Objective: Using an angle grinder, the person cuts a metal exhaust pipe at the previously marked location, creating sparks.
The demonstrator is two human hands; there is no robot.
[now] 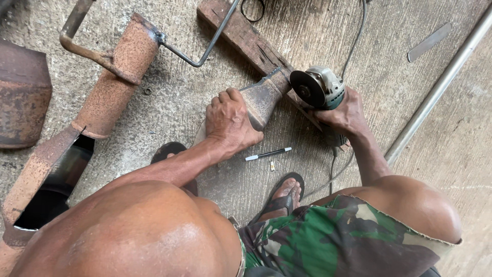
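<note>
1. We saw the right hand point(344, 114) wrapped tight around the body of an angle grinder point(320, 88), fingers pressed together on it; its dark disc faced left, at the narrow neck of a metal funnel piece point(261, 100).
2. The left hand point(229, 122) lay on top of that funnel piece, fingers curled over its upper edge and pressing it down, so it gripped the metal rather than lying spread.
3. The funnel piece sat on the concrete floor point(451, 149), its narrow end resting against a weathered wooden beam point(246, 37) that ran diagonally toward the top of the frame.
4. The grinder's cable point(353, 41) ran up from the tool and off the top edge.
5. Just below the left hand we noted a pen point(268, 154) lying on the floor, with a small scrap beside it.
6. A sandalled foot point(284, 195) stood near the pen; camouflage shorts point(333, 236) covered the person's lap.
7. Well to the left lay a rusty cylinder point(115, 77) with a bent bar welded on, joined to a rusted flared section with a dark opening.
8. To the right, a long metal pipe point(435, 87) crossed the floor, and a flat metal strip point(429, 42) lay above it.
</note>
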